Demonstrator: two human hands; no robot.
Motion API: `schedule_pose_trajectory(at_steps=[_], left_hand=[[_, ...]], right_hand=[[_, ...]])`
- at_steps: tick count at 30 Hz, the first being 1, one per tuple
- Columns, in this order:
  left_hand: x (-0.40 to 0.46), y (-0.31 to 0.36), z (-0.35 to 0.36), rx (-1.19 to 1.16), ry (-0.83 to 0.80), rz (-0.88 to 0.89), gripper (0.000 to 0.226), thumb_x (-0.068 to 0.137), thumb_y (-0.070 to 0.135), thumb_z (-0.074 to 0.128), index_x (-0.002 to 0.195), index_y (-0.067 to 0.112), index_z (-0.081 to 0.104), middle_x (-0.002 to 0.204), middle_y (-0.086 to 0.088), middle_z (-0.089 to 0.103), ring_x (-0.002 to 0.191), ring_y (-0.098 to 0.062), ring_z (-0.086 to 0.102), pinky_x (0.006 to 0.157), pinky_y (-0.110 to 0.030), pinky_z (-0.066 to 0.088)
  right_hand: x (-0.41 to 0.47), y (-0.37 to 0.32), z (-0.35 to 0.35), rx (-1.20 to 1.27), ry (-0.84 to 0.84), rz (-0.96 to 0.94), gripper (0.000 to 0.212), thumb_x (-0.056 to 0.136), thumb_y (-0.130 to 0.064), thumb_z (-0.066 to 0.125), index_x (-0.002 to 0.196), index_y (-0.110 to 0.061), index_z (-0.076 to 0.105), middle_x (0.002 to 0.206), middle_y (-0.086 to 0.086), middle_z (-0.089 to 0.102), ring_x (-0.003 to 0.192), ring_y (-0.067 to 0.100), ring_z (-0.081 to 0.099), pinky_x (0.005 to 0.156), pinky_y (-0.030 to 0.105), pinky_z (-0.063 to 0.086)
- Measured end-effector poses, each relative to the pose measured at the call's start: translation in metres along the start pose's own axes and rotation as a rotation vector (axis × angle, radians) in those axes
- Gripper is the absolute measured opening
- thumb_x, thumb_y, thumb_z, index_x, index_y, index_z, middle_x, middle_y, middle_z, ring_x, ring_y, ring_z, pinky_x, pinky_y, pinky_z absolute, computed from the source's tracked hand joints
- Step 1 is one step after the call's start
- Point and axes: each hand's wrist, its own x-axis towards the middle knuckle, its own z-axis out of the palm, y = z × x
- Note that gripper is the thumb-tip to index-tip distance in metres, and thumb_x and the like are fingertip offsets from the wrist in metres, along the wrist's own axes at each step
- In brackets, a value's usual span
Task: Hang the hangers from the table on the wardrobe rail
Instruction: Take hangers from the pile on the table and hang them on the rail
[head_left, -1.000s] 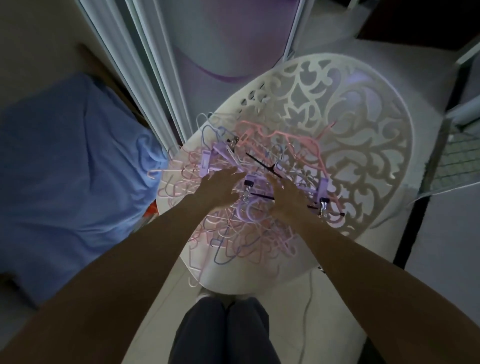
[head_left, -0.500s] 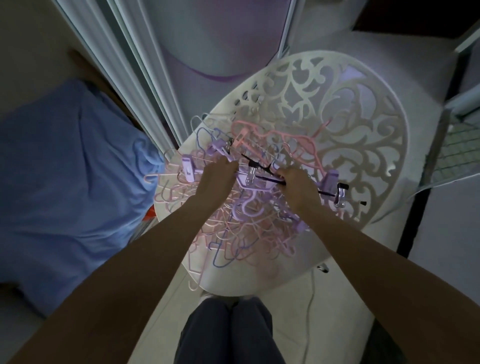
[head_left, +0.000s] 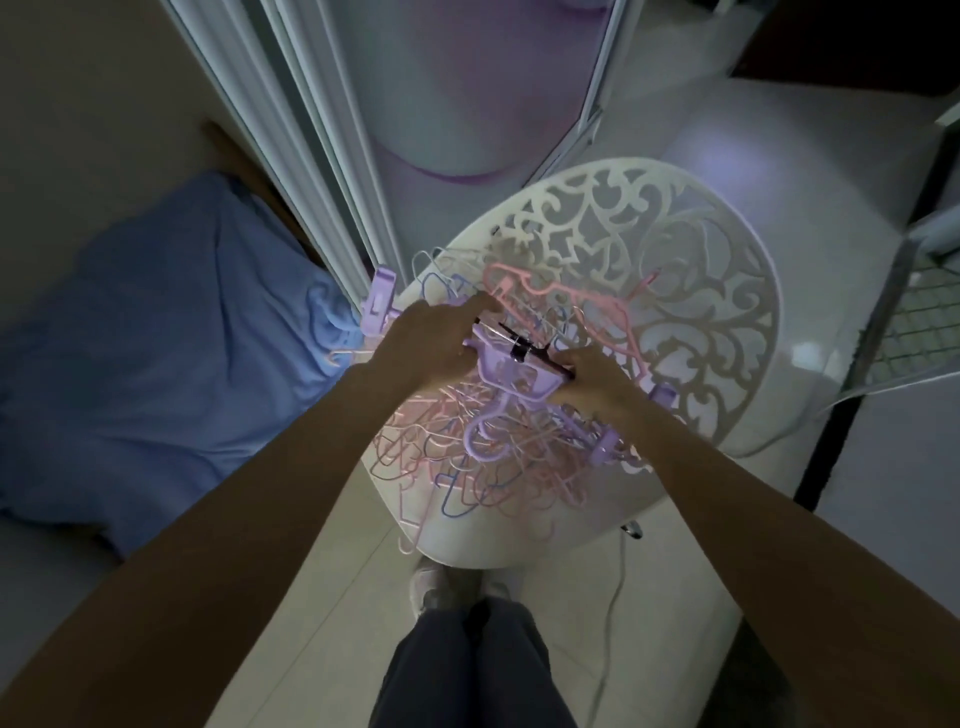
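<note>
A tangled heap of pink, purple and blue hangers (head_left: 483, 457) covers the near half of a round white table (head_left: 727, 312) with a cut-out pattern. Both hands hold a purple clip hanger (head_left: 511, 371) with a black bar, lifted just above the heap. My left hand (head_left: 431, 340) grips its left side and my right hand (head_left: 597, 384) grips its right side. One purple clip (head_left: 379, 306) sticks out at the left past the table rim. A large pink hanger (head_left: 561, 301) lies behind the hands.
White wardrobe door frames (head_left: 311, 171) rise just beyond the table's left side. A blue bedcover (head_left: 156, 353) lies at the left. A wire rack (head_left: 924, 312) stands at the right. My legs and feet (head_left: 467, 649) are at the table's near edge, with a cable on the floor.
Both hands closed on the purple clip hanger and lifted it off the heap, shifting it left and towards the wardrobe. The left clip now overhangs the table rim.
</note>
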Motion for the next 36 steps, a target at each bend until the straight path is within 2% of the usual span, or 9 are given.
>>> schedule_pose_trajectory(at_steps=[5, 8, 10, 14, 17, 20, 23, 28, 36], left_hand=[[-0.026, -0.004, -0.081, 0.021, 0.114, 0.015, 0.050, 0.086, 0.010, 0.056, 0.133, 0.024, 0.046, 0.119, -0.008, 0.054, 0.100, -0.024, 0.062, 0.080, -0.034, 0.045], [-0.040, -0.007, -0.126, -0.059, 0.271, -0.060, 0.058, 0.078, 0.005, 0.061, 0.132, 0.016, 0.044, 0.124, -0.012, 0.050, 0.102, -0.031, 0.059, 0.079, -0.036, 0.045], [-0.051, -0.005, -0.153, 0.007, 0.466, -0.099, 0.060, 0.072, 0.004, 0.065, 0.130, 0.010, 0.049, 0.125, -0.018, 0.049, 0.109, -0.038, 0.054, 0.085, -0.042, 0.045], [-0.082, -0.003, -0.191, -0.022, 0.746, -0.343, 0.052, 0.076, 0.011, 0.070, 0.123, 0.011, 0.051, 0.125, -0.015, 0.047, 0.115, -0.034, 0.048, 0.092, -0.043, 0.038], [-0.106, -0.027, -0.212, -0.345, 0.694, -0.477, 0.043, 0.082, 0.014, 0.068, 0.117, 0.009, 0.044, 0.115, -0.014, 0.052, 0.103, -0.032, 0.055, 0.087, -0.037, 0.045], [-0.133, -0.047, -0.233, -0.536, 0.527, -0.410, 0.027, 0.096, 0.018, 0.046, 0.122, 0.012, 0.040, 0.082, -0.006, 0.058, 0.065, -0.019, 0.059, 0.051, -0.012, 0.043], [-0.168, -0.070, -0.254, -0.628, 0.478, -0.287, 0.047, 0.088, 0.038, 0.057, 0.124, 0.013, 0.043, 0.103, -0.014, 0.059, 0.073, -0.028, 0.063, 0.063, -0.024, 0.055], [-0.240, -0.123, -0.313, -0.408, 0.401, -0.185, 0.074, 0.062, 0.014, 0.086, 0.127, 0.009, 0.052, 0.148, -0.003, 0.031, 0.105, -0.010, 0.052, 0.074, 0.003, 0.043], [-0.330, -0.186, -0.391, -0.005, 0.384, -0.278, 0.031, 0.074, 0.031, 0.077, 0.092, 0.007, 0.072, 0.115, -0.009, 0.068, 0.099, -0.020, 0.063, 0.069, -0.010, 0.040]], right_hand=[[-0.034, -0.069, -0.050, 0.323, -0.150, -0.126, 0.046, 0.083, 0.004, 0.057, 0.125, -0.016, 0.055, 0.081, 0.004, 0.063, 0.055, 0.006, 0.047, 0.054, 0.018, 0.036], [-0.050, -0.113, -0.075, 0.394, -0.141, -0.199, 0.027, 0.093, -0.014, 0.054, 0.120, -0.014, 0.059, 0.082, 0.000, 0.060, 0.070, 0.012, 0.054, 0.063, 0.013, 0.037], [-0.056, -0.139, -0.084, 0.381, -0.029, -0.214, 0.036, 0.098, -0.026, 0.047, 0.119, 0.000, 0.060, 0.071, 0.015, 0.058, 0.062, 0.020, 0.057, 0.055, 0.013, 0.034], [-0.061, -0.197, -0.089, 0.565, 0.027, -0.237, 0.034, 0.100, -0.027, 0.042, 0.100, -0.001, 0.064, 0.053, -0.003, 0.046, 0.033, -0.001, 0.040, 0.035, 0.007, 0.026], [-0.068, -0.237, -0.084, 0.633, -0.047, -0.224, 0.031, 0.100, -0.032, 0.041, 0.087, -0.014, 0.062, 0.058, 0.000, 0.043, 0.045, 0.009, 0.031, 0.036, 0.013, 0.021], [-0.071, -0.278, -0.076, 0.603, -0.093, -0.179, 0.033, 0.100, -0.034, 0.040, 0.100, -0.011, 0.063, 0.051, -0.002, 0.039, 0.039, 0.008, 0.025, 0.040, 0.016, 0.017], [-0.071, -0.327, -0.056, 0.627, -0.121, -0.156, 0.029, 0.099, -0.036, 0.039, 0.087, -0.017, 0.056, 0.032, -0.008, 0.037, 0.023, 0.003, 0.021, 0.035, 0.007, 0.013], [-0.081, -0.422, -0.014, 0.674, -0.082, -0.213, 0.025, 0.097, -0.030, 0.041, 0.077, -0.022, 0.053, 0.029, -0.010, 0.032, 0.023, 0.003, 0.019, 0.034, 0.006, 0.013], [-0.105, -0.536, 0.035, 0.629, -0.092, -0.339, 0.029, 0.100, -0.023, 0.037, 0.076, -0.014, 0.051, 0.045, 0.002, 0.041, 0.021, 0.006, 0.030, 0.033, 0.009, 0.024]])
